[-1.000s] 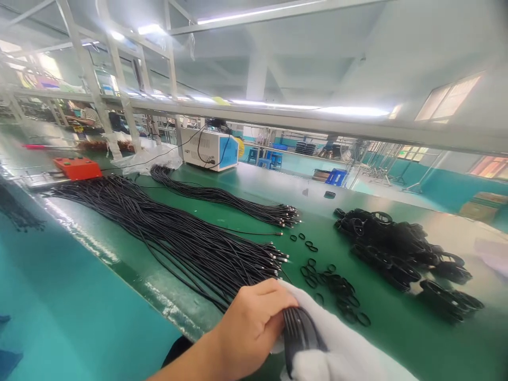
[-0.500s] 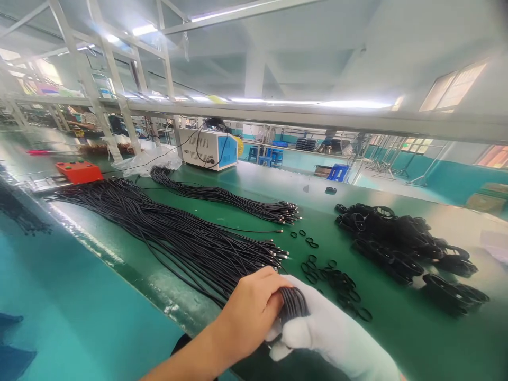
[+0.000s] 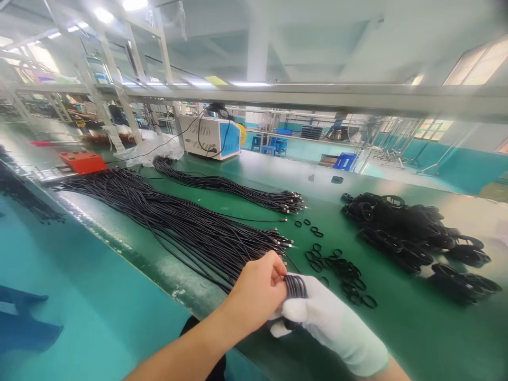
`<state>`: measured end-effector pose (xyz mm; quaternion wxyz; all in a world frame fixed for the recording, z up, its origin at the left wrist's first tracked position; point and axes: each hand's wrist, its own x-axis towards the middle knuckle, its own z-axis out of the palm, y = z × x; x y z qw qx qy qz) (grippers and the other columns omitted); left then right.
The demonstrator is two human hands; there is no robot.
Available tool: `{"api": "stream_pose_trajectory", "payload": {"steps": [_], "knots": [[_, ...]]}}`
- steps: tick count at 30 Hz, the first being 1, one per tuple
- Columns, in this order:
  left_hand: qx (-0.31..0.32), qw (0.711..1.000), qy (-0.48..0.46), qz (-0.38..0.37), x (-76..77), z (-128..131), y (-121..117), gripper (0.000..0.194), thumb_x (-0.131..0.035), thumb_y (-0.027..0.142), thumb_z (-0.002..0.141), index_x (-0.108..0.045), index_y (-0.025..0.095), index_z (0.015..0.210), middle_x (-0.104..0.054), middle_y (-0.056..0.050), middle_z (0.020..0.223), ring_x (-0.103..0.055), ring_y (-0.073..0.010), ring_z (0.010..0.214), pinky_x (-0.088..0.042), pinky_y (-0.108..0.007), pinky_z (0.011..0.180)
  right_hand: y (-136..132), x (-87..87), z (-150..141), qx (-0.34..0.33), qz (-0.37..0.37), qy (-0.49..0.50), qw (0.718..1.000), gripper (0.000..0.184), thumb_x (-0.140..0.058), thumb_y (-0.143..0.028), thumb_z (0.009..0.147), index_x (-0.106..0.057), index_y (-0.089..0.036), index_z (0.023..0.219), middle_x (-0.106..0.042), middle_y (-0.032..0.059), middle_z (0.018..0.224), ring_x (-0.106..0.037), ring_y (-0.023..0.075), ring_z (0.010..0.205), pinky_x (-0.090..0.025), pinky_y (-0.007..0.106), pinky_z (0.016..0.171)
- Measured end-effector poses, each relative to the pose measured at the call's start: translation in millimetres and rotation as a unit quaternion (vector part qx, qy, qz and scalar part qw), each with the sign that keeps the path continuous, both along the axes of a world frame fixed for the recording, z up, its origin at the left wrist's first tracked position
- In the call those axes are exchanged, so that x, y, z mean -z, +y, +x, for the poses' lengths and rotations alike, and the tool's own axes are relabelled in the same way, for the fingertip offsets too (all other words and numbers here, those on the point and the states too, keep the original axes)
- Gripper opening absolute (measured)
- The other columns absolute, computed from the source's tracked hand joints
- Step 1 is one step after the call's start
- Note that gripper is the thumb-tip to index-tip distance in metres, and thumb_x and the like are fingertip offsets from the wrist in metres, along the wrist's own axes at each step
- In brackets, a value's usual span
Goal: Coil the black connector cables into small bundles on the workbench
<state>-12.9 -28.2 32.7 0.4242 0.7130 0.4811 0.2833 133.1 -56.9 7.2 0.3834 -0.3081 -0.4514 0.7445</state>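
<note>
My right hand [image 3: 317,307], in a white glove, is closed around a black cable [image 3: 296,287] wound into a tight coil. My bare left hand [image 3: 260,286] is pinched at the coil's left side, its fingers against the cable; the exact grip is partly hidden. Beyond my hands a thick bundle of straight black cables [image 3: 178,222] with metal plugs runs along the bench. Several small black rings [image 3: 345,275] lie scattered to the right of my hands. A pile of finished-looking coiled cables [image 3: 405,222] sits farther right.
A second cable bundle [image 3: 230,185] lies behind the first on the green bench [image 3: 257,159]. A white and blue machine box [image 3: 210,137] and a red control box [image 3: 82,161] stand farther back. A metal shelf rail [image 3: 301,96] spans overhead. A blue stool [image 3: 27,317] is at lower left.
My left fingers have shifted from over the coil's top to its left side, exposing more of the coiled loops. My right hand keeps its hold. The camera view has tilted slightly.
</note>
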Motion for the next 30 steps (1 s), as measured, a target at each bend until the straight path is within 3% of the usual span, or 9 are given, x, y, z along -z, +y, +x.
{"api": "stream_pose_trajectory", "payload": {"steps": [3,8,13,17,22,24,27,30], "knots": [[0.005,1.000,0.025,0.006,6.3,-0.7,5.0,0.002,-0.053,0.022,0.071,-0.053,0.021,0.073,-0.059,0.004,0.063,-0.052,-0.0113,0.056,-0.037,-0.019,0.046,-0.8,-1.0,-3.3,0.029,-0.016,-0.023,0.999,0.036,-0.076,-0.032,0.059,-0.063,-0.009,0.084,-0.061,0.0067,0.072,-0.059,0.0189,0.071,-0.051,0.033,0.062],[0.024,0.999,0.015,-0.045,14.3,-2.1,13.2,0.004,-0.053,0.022,0.070,-0.050,0.020,0.070,-0.058,0.004,0.059,-0.056,-0.0117,0.049,-0.037,-0.019,0.042,-1.7,-4.4,-3.9,0.039,-0.044,-0.035,0.998,0.036,-0.076,-0.030,0.058,-0.062,-0.009,0.082,-0.060,0.0072,0.076,-0.060,0.0188,0.071,-0.052,0.033,0.064],[0.027,0.998,0.042,-0.033,6.7,-0.6,17.2,0.003,-0.053,0.020,0.069,-0.053,0.020,0.071,-0.058,0.004,0.060,-0.054,-0.0121,0.052,-0.036,-0.020,0.044,0.7,-1.8,-1.9,0.005,-0.025,-0.046,0.999,0.033,-0.071,-0.031,0.065,-0.059,-0.009,0.086,-0.060,0.0061,0.069,-0.060,0.0158,0.057,-0.051,0.028,0.052],[0.034,0.998,0.055,0.028,-2.2,-3.1,7.9,0.015,-0.055,0.020,0.071,-0.057,0.022,0.085,-0.060,0.004,0.072,-0.053,-0.0128,0.064,-0.039,-0.023,0.056,4.5,5.8,1.3,0.038,-0.033,0.032,0.998,0.029,-0.066,-0.034,0.073,-0.059,-0.009,0.086,-0.056,0.0045,0.070,-0.054,0.0123,0.058,-0.047,0.026,0.054],[0.089,0.981,0.093,0.143,9.2,-3.6,-17.8,0.016,-0.065,0.011,0.066,-0.051,0.018,0.061,-0.059,0.002,0.077,-0.049,-0.0166,0.080,-0.036,-0.029,0.073,7.9,9.7,-0.7,0.051,0.007,0.109,0.993,0.020,-0.062,-0.028,0.078,-0.058,-0.009,0.071,-0.049,0.0014,0.067,-0.046,0.0099,0.063,-0.043,0.026,0.065],[0.102,0.976,0.093,0.166,12.2,-5.4,-20.7,0.017,-0.065,0.010,0.067,-0.051,0.018,0.060,-0.060,0.001,0.076,-0.048,-0.0177,0.082,-0.035,-0.030,0.076,8.1,9.7,-0.5,0.048,0.012,0.119,0.992,0.020,-0.062,-0.027,0.077,-0.058,-0.009,0.070,-0.049,0.0012,0.066,-0.046,0.0100,0.062,-0.043,0.025,0.064],[0.113,0.987,0.040,0.106,5.7,-12.2,-11.5,0.007,-0.061,0.016,0.073,-0.059,0.021,0.077,-0.060,0.001,0.081,-0.051,-0.0156,0.079,-0.038,-0.027,0.071,7.4,8.5,3.1,0.024,-0.048,0.127,0.990,0.022,-0.066,-0.030,0.074,-0.059,-0.010,0.081,-0.051,0.0021,0.070,-0.051,0.0121,0.064,-0.045,0.027,0.061],[0.070,0.997,0.002,0.045,-4.4,-15.7,4.2,0.014,-0.051,0.020,0.079,-0.059,0.021,0.091,-0.060,0.002,0.079,-0.052,-0.0128,0.070,-0.041,-0.023,0.063,5.4,5.8,6.7,-0.017,-0.101,0.101,0.990,0.030,-0.068,-0.030,0.072,-0.059,-0.011,0.093,-0.055,0.0053,0.079,-0.056,0.0144,0.070,-0.051,0.031,0.063]]}}
